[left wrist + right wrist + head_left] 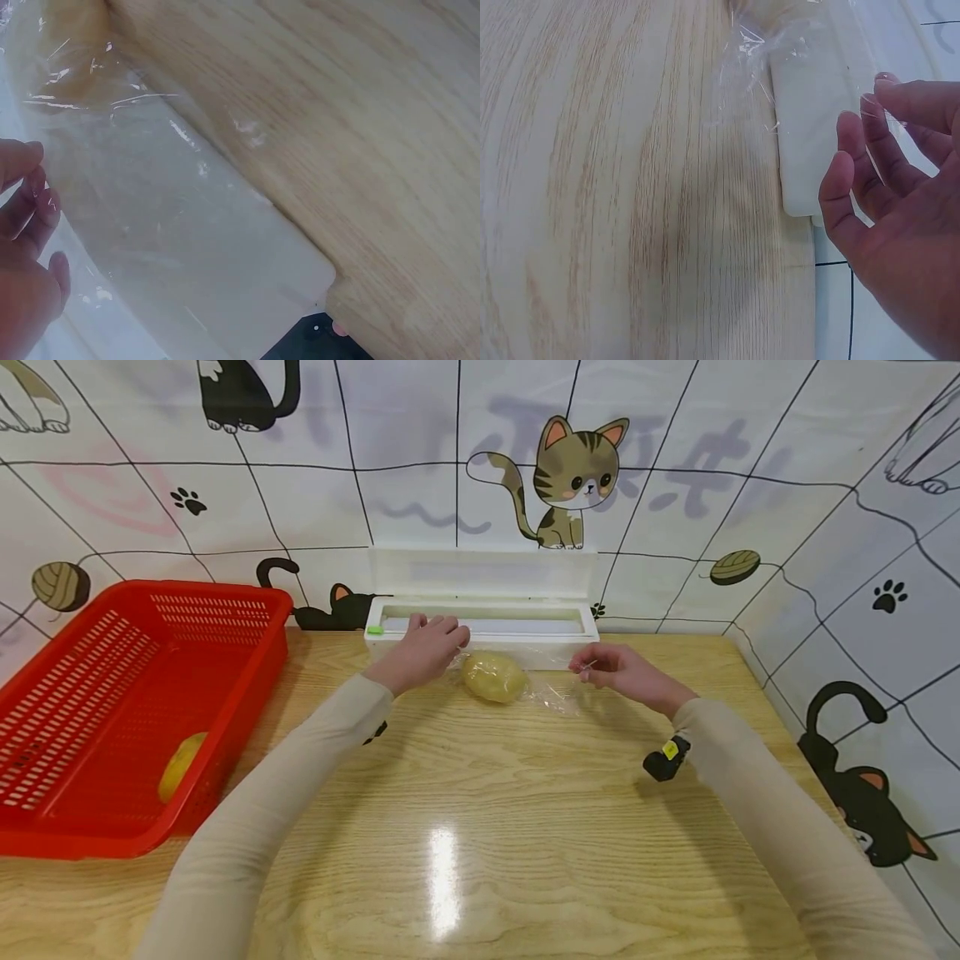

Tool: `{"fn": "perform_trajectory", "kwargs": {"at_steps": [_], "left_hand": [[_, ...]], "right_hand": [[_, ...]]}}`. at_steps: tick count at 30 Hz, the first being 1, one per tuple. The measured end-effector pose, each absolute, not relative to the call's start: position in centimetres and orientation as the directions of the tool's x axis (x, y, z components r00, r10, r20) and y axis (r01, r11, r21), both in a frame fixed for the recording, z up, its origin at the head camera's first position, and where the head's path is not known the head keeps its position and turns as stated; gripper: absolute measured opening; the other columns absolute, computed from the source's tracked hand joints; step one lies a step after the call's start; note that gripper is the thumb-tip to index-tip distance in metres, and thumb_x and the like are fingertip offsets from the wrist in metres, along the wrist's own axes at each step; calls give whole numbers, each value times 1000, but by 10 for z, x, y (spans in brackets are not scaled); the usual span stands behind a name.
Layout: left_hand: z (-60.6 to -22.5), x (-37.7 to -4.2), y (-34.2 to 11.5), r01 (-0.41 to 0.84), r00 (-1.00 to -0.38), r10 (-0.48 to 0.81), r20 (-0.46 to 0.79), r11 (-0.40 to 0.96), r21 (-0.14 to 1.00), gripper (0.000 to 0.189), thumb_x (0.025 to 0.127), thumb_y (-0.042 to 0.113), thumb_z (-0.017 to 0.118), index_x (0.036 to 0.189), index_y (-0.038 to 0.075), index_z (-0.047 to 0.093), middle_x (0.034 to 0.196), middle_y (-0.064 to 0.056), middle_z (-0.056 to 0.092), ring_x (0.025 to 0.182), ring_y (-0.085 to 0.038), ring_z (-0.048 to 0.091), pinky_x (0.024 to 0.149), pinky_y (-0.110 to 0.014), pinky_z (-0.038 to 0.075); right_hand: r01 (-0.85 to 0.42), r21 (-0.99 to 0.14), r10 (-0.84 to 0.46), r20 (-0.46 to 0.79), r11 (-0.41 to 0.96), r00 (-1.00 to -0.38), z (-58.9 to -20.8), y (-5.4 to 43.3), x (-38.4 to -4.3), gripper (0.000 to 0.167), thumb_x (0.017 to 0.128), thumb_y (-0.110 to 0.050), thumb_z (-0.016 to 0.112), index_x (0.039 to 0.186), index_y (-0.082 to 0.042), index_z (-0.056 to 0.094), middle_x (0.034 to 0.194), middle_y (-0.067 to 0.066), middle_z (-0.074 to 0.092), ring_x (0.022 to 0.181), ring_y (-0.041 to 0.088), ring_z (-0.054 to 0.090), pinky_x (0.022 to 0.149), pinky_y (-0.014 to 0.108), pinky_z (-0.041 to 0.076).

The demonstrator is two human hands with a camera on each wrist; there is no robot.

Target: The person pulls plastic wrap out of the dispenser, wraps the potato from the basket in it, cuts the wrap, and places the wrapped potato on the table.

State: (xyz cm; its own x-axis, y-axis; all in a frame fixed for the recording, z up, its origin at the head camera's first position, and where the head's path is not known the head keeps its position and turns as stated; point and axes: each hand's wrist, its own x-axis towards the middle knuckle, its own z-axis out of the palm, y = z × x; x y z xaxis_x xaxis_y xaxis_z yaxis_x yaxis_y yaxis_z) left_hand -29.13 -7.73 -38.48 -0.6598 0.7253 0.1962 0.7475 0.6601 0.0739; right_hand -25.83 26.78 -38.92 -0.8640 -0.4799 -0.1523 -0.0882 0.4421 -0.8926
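A yellow, potato-like oval thing (493, 677) lies on the table, in front of a long white cling film box (480, 643) with its lid raised. Clear cling film (142, 172) stretches from the box over and around it, crumpled on its right side (754, 45). At the box's front edge, left of the yellow thing, my left hand (423, 652) pinches the film between thumb and fingertips. My right hand (618, 672), by the box's right end, pinches a thin edge of film between thumb and index finger, its other fingers loosely bent.
On the left stands a red plastic basket (251, 710) with another yellow oval thing (182, 767) in it. A wall covering with cat drawings (420, 510) rises right behind the box and along the right side. The wooden table (510, 827) stretches toward me.
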Motion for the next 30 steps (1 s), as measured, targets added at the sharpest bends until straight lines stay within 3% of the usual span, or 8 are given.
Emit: {"fn": "perform_trajectory", "kwargs": {"at_steps": [5, 12, 16, 21, 28, 30], "left_hand": [[-387, -292, -78, 760, -648, 737, 190, 642, 101, 6, 97, 4, 56, 102, 6, 55, 93, -7, 49, 83, -24, 46, 75, -37, 37], [-383, -288, -77, 757, -653, 737, 175, 629, 174, 11, 96, -4, 51, 105, 1, 55, 96, -11, 57, 83, -26, 55, 77, -37, 47], [-381, -285, -75, 735, -669, 731, 136, 622, 271, 12, 97, -4, 49, 108, 1, 51, 97, -12, 62, 80, -25, 58, 79, -36, 49], [-383, -282, -75, 719, -658, 746, 98, 585, 377, 12, 100, 1, 45, 112, 2, 46, 91, -11, 62, 72, -20, 56, 74, -34, 50], [-385, -279, -75, 712, -663, 744, 88, 589, 382, 34, 97, 20, 60, 122, 3, 45, 109, -13, 65, 95, -23, 64, 84, -35, 50], [-385, -279, -74, 710, -671, 737, 81, 607, 356, 38, 95, 24, 63, 122, 3, 46, 110, -13, 64, 94, -24, 64, 83, -36, 50]], "right_hand": [[-87, -895, -479, -150, 437, -865, -390, 266, -258, 25, 99, -8, 54, 119, 7, 52, 118, 29, 51, 104, 34, 51, 81, 29, 46], [-97, -889, -479, -147, 448, -865, -392, 267, -258, 27, 99, -7, 53, 125, 3, 52, 124, 24, 52, 103, 28, 53, 86, 44, 47], [-98, -889, -487, -151, 448, -860, -392, 268, -258, 30, 99, -8, 53, 127, 1, 52, 128, 22, 52, 103, 25, 54, 87, 46, 47], [-73, -905, -496, -161, 419, -853, -392, 268, -257, 30, 100, -9, 53, 127, 3, 52, 131, 22, 51, 110, 30, 53, 90, 47, 47], [-42, -929, -510, -163, 367, -845, -394, 267, -257, 32, 100, -9, 53, 127, 7, 49, 131, 27, 48, 112, 31, 54, 92, 43, 48], [-36, -933, -513, -164, 358, -843, -393, 267, -257, 33, 100, -9, 53, 127, 8, 49, 129, 29, 48, 110, 28, 55, 94, 45, 46]]}}
